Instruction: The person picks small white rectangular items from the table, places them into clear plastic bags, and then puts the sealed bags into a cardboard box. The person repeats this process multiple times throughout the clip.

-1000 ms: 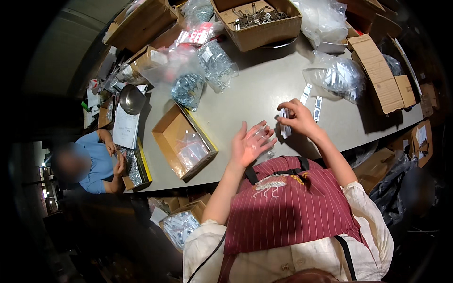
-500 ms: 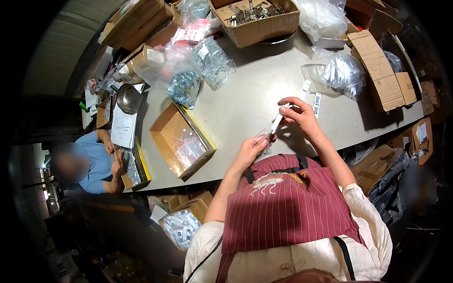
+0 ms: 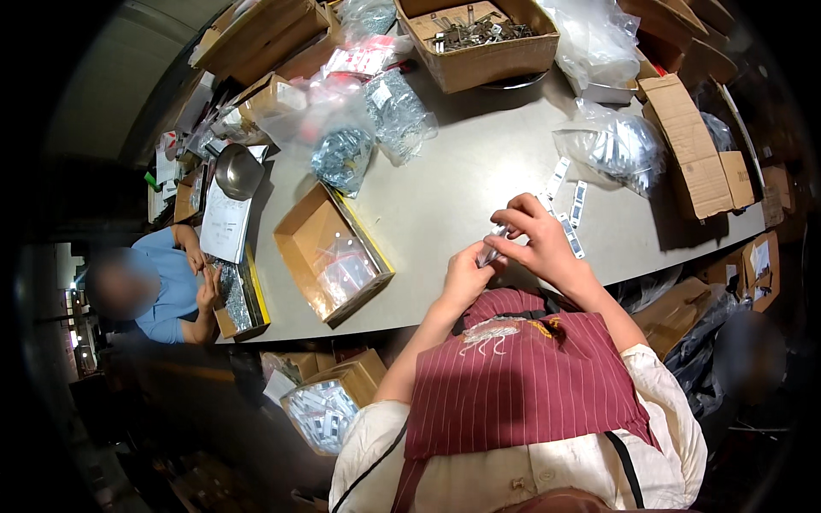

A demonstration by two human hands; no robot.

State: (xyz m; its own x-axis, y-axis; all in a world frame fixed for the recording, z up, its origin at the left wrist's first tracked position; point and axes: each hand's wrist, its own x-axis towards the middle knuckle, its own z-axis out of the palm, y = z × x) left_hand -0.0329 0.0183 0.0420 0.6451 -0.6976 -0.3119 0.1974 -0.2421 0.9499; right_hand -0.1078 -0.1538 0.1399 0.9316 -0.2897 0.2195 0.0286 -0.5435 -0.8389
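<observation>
In the head view, the left hand (image 3: 464, 275) and right hand (image 3: 540, 238) meet above the bench's (image 3: 436, 205) near edge, just in front of the apron (image 3: 522, 368). Between them is a small pale piece (image 3: 489, 250), mostly covered by fingers, so its exact form cannot be told. The left hand closes around its lower end, probably to steady it; the right thumb and fingertips pinch narrowly near its upper end, which likely leaves finer handling to that side. Loose white-and-dark strips (image 3: 578, 203) lie just beyond the right hand, seemingly for easy reach, with a clear bag of strips (image 3: 617, 147) farther toward the bench's far right corner. Both forearms angle inward, elbows apart, the right wrist bent and its fingers arched over the left.
</observation>
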